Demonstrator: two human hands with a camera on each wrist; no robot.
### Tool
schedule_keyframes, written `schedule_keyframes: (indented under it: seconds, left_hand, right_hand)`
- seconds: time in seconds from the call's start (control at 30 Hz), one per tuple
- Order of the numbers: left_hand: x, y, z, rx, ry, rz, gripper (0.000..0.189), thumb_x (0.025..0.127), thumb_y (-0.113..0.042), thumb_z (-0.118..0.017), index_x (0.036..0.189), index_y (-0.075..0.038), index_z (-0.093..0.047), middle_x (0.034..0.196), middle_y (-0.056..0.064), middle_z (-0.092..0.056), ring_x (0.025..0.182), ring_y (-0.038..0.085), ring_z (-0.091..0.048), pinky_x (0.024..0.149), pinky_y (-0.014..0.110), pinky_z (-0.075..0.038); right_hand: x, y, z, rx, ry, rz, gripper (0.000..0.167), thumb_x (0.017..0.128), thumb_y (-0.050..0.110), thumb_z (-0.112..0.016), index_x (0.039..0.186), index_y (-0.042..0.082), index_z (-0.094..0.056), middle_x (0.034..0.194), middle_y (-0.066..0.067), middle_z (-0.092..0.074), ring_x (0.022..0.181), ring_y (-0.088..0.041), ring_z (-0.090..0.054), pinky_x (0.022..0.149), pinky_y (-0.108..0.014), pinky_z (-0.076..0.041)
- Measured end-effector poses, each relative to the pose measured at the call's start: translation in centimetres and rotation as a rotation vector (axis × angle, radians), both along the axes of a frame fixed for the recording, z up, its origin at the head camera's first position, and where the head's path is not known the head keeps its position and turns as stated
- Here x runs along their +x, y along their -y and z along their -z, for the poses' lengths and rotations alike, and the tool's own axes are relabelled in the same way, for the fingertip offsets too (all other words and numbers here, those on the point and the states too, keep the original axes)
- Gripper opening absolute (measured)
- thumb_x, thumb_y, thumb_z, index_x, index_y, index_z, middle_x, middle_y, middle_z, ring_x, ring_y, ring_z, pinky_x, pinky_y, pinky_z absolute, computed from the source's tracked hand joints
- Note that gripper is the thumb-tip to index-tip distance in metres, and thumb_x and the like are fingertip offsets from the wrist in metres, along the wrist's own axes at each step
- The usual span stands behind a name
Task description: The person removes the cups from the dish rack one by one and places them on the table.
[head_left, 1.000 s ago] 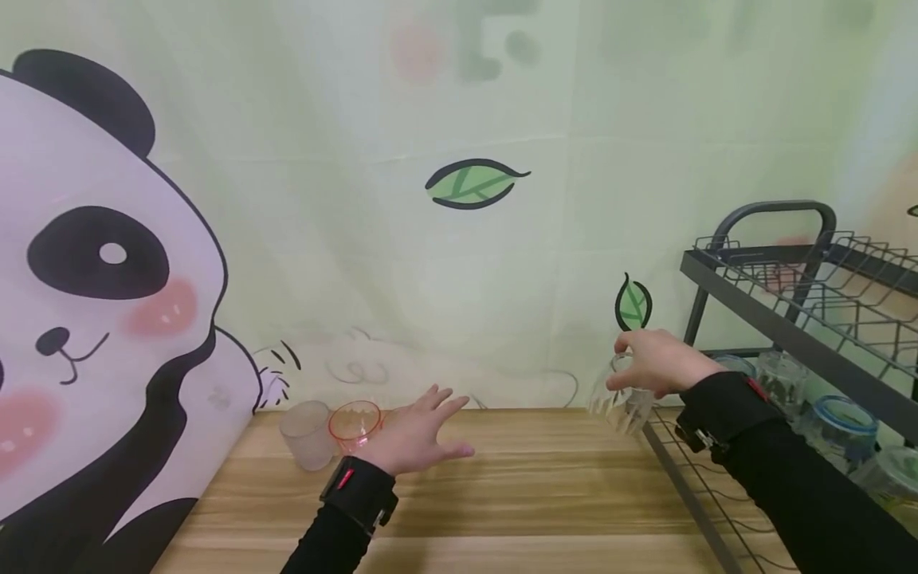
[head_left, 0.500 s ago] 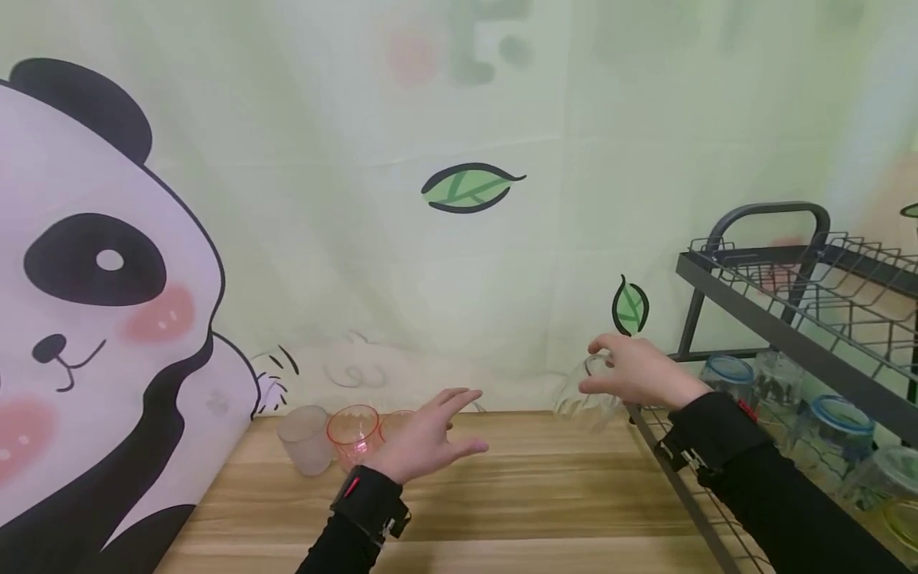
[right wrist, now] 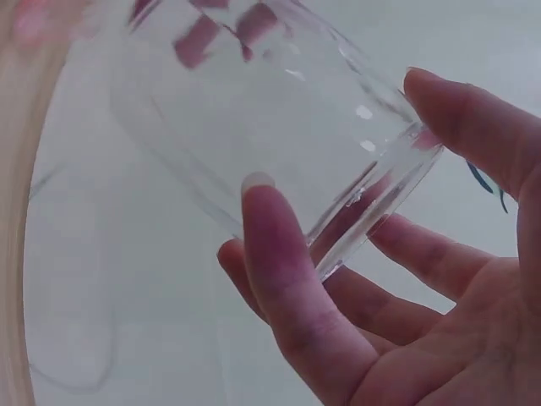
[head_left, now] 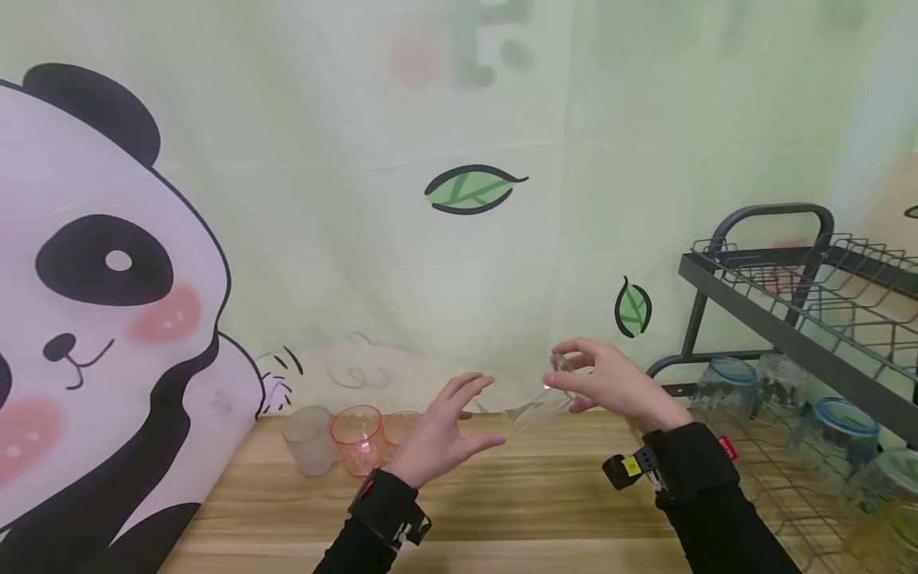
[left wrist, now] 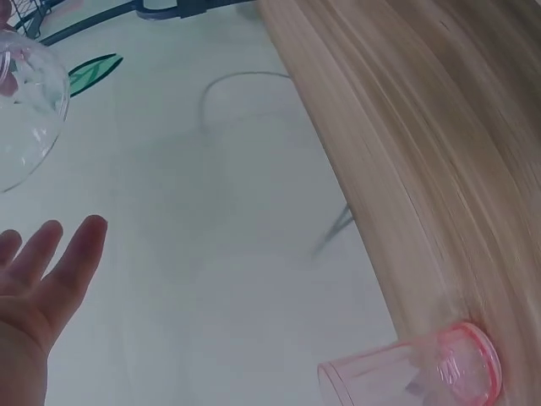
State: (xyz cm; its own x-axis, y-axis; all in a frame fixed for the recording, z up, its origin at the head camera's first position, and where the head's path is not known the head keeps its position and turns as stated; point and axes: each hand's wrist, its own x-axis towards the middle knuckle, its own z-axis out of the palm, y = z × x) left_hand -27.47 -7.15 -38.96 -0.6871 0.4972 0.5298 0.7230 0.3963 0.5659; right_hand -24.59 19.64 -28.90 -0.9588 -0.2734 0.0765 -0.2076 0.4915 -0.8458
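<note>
The right hand (head_left: 610, 384) is drawing the clear glass (right wrist: 262, 127), pinched by its base, away from the rack (head_left: 789, 335) at three o'clock, nearer the spread, unladen left hand (head_left: 443, 438) around eight-thirty.

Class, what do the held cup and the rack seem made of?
The held cup looks clear and glossy: probably glass, given its thick base and highlights, though plastic is possible. The rack is probably metal, dark and matte, judging by its thin wires.

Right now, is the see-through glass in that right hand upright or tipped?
Tipped. The right hand holds the clear glass near its thick base, and in the head view the glass slants downward from there.
</note>
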Motion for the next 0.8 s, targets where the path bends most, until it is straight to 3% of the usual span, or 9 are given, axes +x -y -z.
schedule_keyframes:
  seconds: [0.13, 0.33, 0.47, 0.7, 0.8]
  left_hand:
    - [0.0, -0.2, -0.2, 0.059, 0.045, 0.031, 0.084, 0.081, -0.034, -0.080, 0.151, -0.031, -0.033, 0.149, -0.001, -0.033, 0.130, 0.020, -0.044, 0.091, 0.034, -0.051]
    - [0.2, -0.3, -0.4, 0.141, 0.113, 0.063, 0.089, 0.079, -0.028, -0.083, 0.151, -0.033, -0.031, 0.148, -0.004, -0.036, 0.127, 0.021, -0.050, 0.090, 0.030, -0.052]
    - [0.4, -0.5, -0.4, 0.187, 0.162, 0.083, 0.088, 0.080, -0.026, -0.082, 0.151, -0.032, -0.030, 0.149, -0.005, -0.035, 0.128, 0.020, -0.049, 0.091, 0.029, -0.051]
    - [0.7, -0.3, -1.0, 0.408, 0.408, 0.158, 0.068, 0.091, -0.013, -0.072, 0.149, -0.030, -0.039, 0.146, 0.002, -0.036, 0.126, 0.031, -0.048, 0.090, 0.035, -0.052]
    - [0.7, -0.3, -1.2, 0.423, 0.437, 0.171, 0.067, 0.093, -0.011, -0.068, 0.150, -0.027, -0.037, 0.151, 0.003, -0.031, 0.130, 0.032, -0.044, 0.090, 0.035, -0.052]
  right_hand:
    - [0.0, 0.3, 0.5, -0.119, 0.025, -0.018, 0.068, 0.088, 0.038, -0.073, 0.140, 0.005, -0.045, 0.135, -0.027, -0.046, 0.092, -0.029, -0.066, 0.078, -0.040, -0.057]
    - [0.0, 0.6, 1.4, -0.214, 0.043, -0.037, 0.067, 0.089, 0.037, -0.072, 0.141, 0.005, -0.044, 0.140, -0.025, -0.044, 0.108, -0.034, -0.060, 0.082, -0.040, -0.056]
    - [0.1, 0.9, 2.3, -0.293, 0.069, -0.058, 0.065, 0.092, 0.035, -0.070, 0.142, 0.004, -0.041, 0.137, -0.025, -0.045, 0.105, -0.035, -0.059, 0.084, -0.041, -0.055]
    - [0.0, 2.1, 4.5, -0.487, 0.143, -0.124, 0.060, 0.096, 0.028, -0.065, 0.142, 0.004, -0.035, 0.130, -0.027, -0.045, 0.103, -0.033, -0.059, 0.086, -0.042, -0.055]
    - [0.0, 2.5, 5.2, -0.548, 0.163, -0.130, 0.057, 0.098, 0.027, -0.063, 0.142, 0.004, -0.035, 0.126, -0.026, -0.047, 0.102, -0.032, -0.060, 0.086, -0.042, -0.054]
